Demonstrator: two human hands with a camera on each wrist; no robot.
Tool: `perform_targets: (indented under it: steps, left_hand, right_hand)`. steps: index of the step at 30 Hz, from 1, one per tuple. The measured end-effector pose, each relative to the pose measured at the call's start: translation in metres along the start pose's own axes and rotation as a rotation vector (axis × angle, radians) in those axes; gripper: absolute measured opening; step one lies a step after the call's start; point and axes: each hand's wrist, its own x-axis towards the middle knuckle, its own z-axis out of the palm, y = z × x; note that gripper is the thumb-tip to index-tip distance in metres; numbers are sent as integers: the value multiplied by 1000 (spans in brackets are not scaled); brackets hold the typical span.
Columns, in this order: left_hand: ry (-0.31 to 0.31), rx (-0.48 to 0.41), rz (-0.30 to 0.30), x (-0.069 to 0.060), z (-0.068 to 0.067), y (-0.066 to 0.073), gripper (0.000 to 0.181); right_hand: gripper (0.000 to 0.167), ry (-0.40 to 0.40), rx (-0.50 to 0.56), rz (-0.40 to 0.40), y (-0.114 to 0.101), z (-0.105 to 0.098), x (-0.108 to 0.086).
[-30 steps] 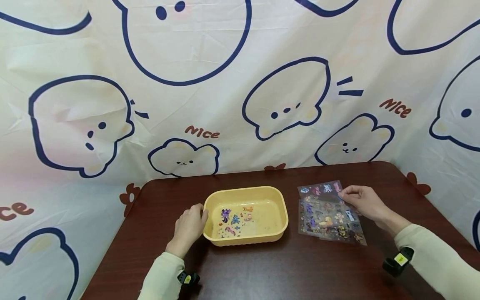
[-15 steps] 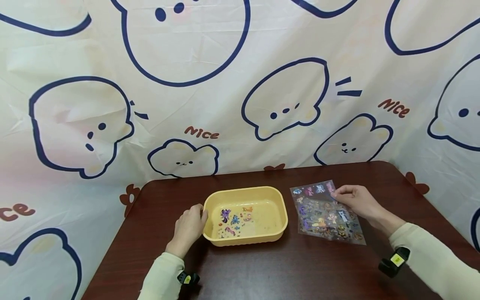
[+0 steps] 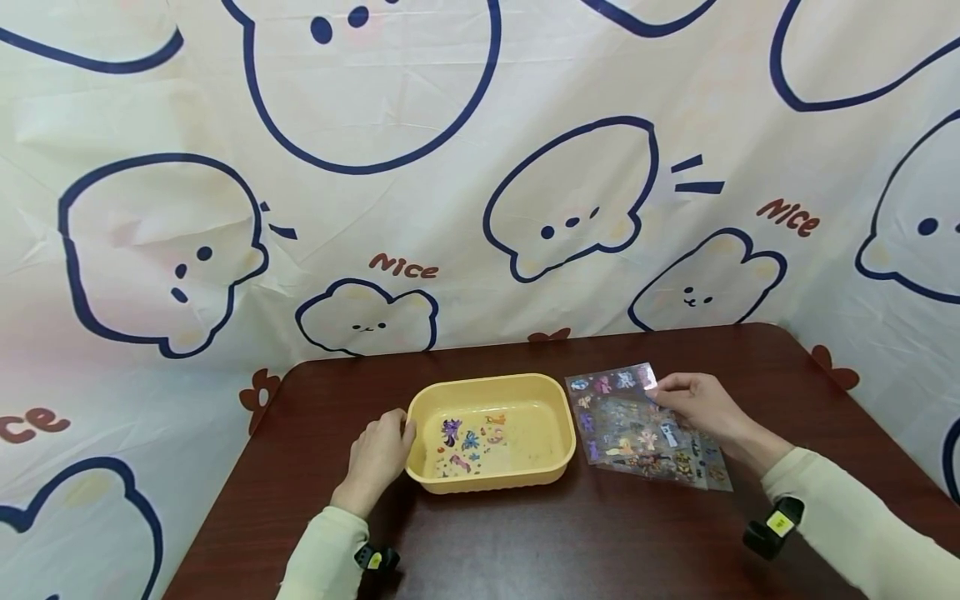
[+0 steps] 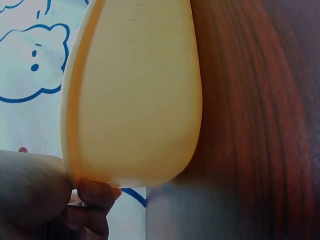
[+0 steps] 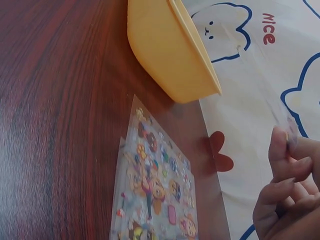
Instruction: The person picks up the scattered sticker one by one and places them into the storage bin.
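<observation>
My left hand [image 3: 375,457] grips the left end of a yellow plastic basin [image 3: 536,437]; in the left wrist view its thumb and fingers close on the rim. Several cartoon pony stickers [image 3: 470,439] are inside, on the basin's floor. To the right, my right hand [image 3: 699,406] pinches the upper right corner of a clear sticker sheet [image 3: 602,385] between thumb and fingers. That sheet is raised, seen almost edge-on in the right wrist view. Under it, other sticker sheets [image 5: 155,185] lie on the table, partly covered in the head view.
The dark wooden table [image 3: 495,542] carries the basin and the sheets. A cloth printed with cartoon bears [image 3: 570,200] hangs behind and around it. Dark devices [image 3: 772,529] are strapped on both wrists over pale sleeves.
My right hand has moved left with the sticker sheet, whose left edge is now close to the basin. More of the sheets beneath shows at the right. My left hand and the basin stay put.
</observation>
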Motion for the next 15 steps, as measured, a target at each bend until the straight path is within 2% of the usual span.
perform_targets:
  steps: [15]
  left_hand:
    - [6, -9, -1, 0, 1, 0, 25]
  right_hand:
    - [33, -38, 46, -7, -9, 17, 2]
